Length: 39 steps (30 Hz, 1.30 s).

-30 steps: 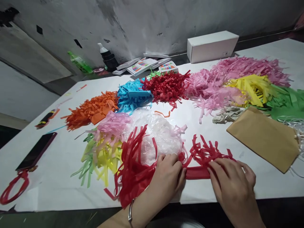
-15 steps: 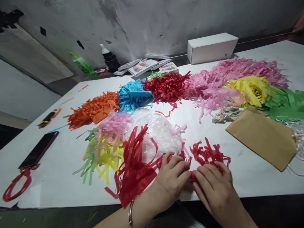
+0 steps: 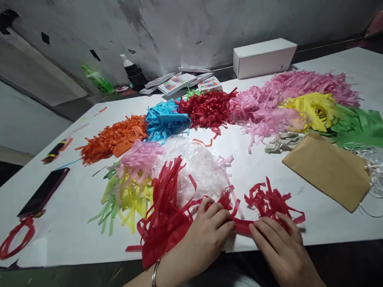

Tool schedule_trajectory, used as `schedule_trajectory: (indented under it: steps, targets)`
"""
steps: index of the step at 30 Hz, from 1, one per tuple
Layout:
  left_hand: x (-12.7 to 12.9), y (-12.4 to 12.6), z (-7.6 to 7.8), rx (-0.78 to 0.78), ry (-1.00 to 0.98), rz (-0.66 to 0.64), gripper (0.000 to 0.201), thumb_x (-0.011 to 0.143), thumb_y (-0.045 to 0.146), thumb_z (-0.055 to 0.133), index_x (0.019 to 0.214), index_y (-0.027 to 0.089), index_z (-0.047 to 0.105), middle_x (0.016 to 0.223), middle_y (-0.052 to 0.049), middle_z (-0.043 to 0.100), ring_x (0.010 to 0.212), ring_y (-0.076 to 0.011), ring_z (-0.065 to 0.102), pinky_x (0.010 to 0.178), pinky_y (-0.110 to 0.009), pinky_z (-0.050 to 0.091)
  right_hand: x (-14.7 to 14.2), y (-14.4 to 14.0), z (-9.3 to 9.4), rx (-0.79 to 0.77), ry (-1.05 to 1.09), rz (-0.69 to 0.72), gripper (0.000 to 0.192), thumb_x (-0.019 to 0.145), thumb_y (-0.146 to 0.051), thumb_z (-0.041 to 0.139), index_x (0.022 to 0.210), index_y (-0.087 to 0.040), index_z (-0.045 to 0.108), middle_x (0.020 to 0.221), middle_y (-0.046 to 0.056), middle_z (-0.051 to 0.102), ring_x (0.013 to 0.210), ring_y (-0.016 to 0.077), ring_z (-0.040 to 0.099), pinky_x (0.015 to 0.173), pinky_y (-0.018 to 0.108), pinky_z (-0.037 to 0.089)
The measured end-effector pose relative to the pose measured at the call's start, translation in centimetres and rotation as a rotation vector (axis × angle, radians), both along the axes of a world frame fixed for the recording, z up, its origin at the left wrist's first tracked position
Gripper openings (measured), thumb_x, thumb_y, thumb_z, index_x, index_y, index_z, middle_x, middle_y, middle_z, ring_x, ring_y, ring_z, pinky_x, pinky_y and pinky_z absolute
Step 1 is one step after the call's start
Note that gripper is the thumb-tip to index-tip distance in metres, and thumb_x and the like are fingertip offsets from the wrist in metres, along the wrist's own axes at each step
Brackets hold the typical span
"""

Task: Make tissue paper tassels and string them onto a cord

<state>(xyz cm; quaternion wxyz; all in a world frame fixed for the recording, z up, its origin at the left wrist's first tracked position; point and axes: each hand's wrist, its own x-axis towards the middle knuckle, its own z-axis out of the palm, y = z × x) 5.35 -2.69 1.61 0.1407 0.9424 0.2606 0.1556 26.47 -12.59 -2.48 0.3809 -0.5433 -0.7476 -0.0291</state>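
A red tissue-paper tassel (image 3: pixel 243 226) lies along the table's front edge, its middle a flat twisted band between my hands. My left hand (image 3: pixel 209 231) has its fingers curled over the left part of the band. Over the right part, my right hand (image 3: pixel 279 243) presses with bent fingers; red fringe (image 3: pixel 269 199) spreads beyond it. Fingertips and thumbs are partly hidden. Beside my left forearm is another red fringed sheet (image 3: pixel 167 223). Behind my left hand sits a crumpled clear plastic bag (image 3: pixel 197 171).
Piles of orange (image 3: pixel 116 137), blue (image 3: pixel 166 119), dark red (image 3: pixel 208 109) and pink fringe (image 3: pixel 311 89) line the back. A brown envelope (image 3: pixel 326 171) lies right. A phone (image 3: pixel 44 191) is at left. A white box (image 3: pixel 265 59) stands by the wall.
My hands have moved apart, my right hand rightward, so a longer stretch of the red band shows between them. The view has shifted slightly.
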Motion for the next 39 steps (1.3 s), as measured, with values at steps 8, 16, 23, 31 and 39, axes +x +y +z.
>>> schedule_trajectory:
  steps: [8, 16, 23, 31, 39]
  targets:
    - [0.9, -0.4, 0.6, -0.112, -0.037, 0.147, 0.014, 0.095, 0.014, 0.051, 0.087, 0.019, 0.062, 0.095, -0.005, 0.067, 0.089, -0.0216, 0.055, 0.091, -0.045, 0.039, -0.3, 0.3, 0.4, 0.02, 0.073, -0.113, 0.013, 0.095, -0.012, 0.058, 0.098, -0.016, 0.07, 0.096, 0.008, 0.074, 0.095, 0.0223, 0.067, 0.106, 0.051, 0.037]
    - [1.8, -0.1, 0.2, -0.085, -0.003, 0.249, 0.008, 0.089, 0.011, 0.059, 0.086, 0.018, 0.062, 0.096, -0.005, 0.066, 0.088, -0.0227, 0.056, 0.09, -0.048, 0.04, -1.5, 0.8, 1.2, -0.012, 0.023, -0.306, 0.009, 0.093, -0.015, 0.061, 0.096, -0.018, 0.07, 0.1, 0.009, 0.072, 0.097, 0.0245, 0.066, 0.105, 0.054, 0.034]
    - [1.5, -0.1, 0.1, -0.039, -0.049, 0.113, 0.009, 0.093, 0.019, 0.061, 0.093, 0.023, 0.069, 0.093, -0.003, 0.067, 0.094, -0.0222, 0.055, 0.099, -0.048, 0.035, -1.6, 1.3, 0.5, -0.015, -0.018, -0.053, 0.017, 0.092, -0.01, 0.059, 0.103, -0.018, 0.07, 0.096, 0.003, 0.074, 0.097, 0.0214, 0.065, 0.106, 0.047, 0.033]
    - [1.8, 0.2, -0.4, 0.078, -0.047, 0.004, 0.006, 0.092, 0.015, 0.062, 0.088, 0.019, 0.064, 0.089, -0.001, 0.066, 0.09, -0.0185, 0.055, 0.097, -0.041, 0.036, -2.5, 2.2, -0.1, 0.027, 0.081, -0.069, 0.02, 0.099, -0.019, 0.052, 0.102, -0.019, 0.072, 0.097, 0.005, 0.075, 0.099, 0.023, 0.063, 0.106, 0.049, 0.03]
    - [1.7, 0.3, -0.4, 0.035, -0.035, 0.014, 0.01, 0.094, 0.018, 0.061, 0.084, 0.019, 0.063, 0.084, 0.0, 0.065, 0.087, -0.0176, 0.054, 0.098, -0.04, 0.035, -0.3, 1.0, -0.3, 0.018, 0.219, -0.066, 0.025, 0.1, -0.02, 0.05, 0.095, -0.023, 0.074, 0.09, 0.004, 0.075, 0.094, 0.0208, 0.063, 0.103, 0.047, 0.034]
